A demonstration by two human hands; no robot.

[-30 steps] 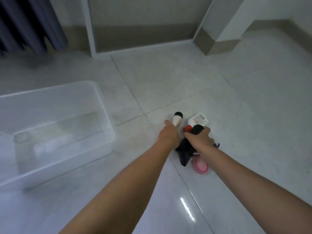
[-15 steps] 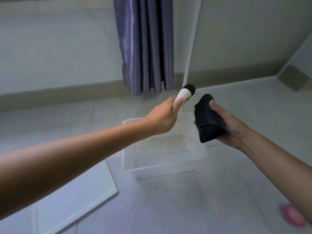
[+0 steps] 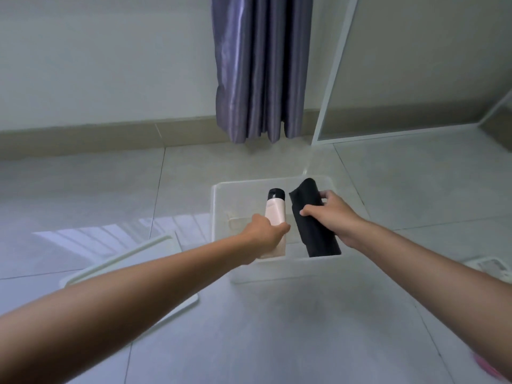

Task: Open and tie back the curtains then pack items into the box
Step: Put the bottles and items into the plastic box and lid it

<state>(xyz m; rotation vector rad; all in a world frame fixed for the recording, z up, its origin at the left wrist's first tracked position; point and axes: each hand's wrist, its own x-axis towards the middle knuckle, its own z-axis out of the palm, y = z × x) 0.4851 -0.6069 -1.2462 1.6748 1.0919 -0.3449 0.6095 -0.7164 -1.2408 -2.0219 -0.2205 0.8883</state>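
I see one clear plastic box (image 3: 221, 217) standing open on the tiled floor (image 3: 277, 328), in front of me and just below the curtain. Both of my hands reach into it, each carrying one thing. My left hand (image 3: 266, 231) is wrapped around the lower part of one pale bottle (image 3: 274, 214) with a black cap; the cap points away from me, toward the far wall of the box, and the bottle lies tilted over the box's opening. My right hand (image 3: 335, 214) grips one folded black cloth (image 3: 313, 225), fingers curled over its top edge, thumb on the near side; the cloth hangs down into the box, just beside the bottle, the two apart by a narrow gap.

One white lid (image 3: 133, 261) lies flat on the floor to the left of the box, partly under my left forearm. One purple curtain (image 3: 260, 67) hangs gathered in folds against the wall behind the box, its hem just above the floor. A white frame (image 3: 332, 79) stands to its right. At the right edge I count one white packet (image 3: 490, 267) on the floor, and one pink thing (image 3: 490, 367) near the lower corner, too cut off to identify.
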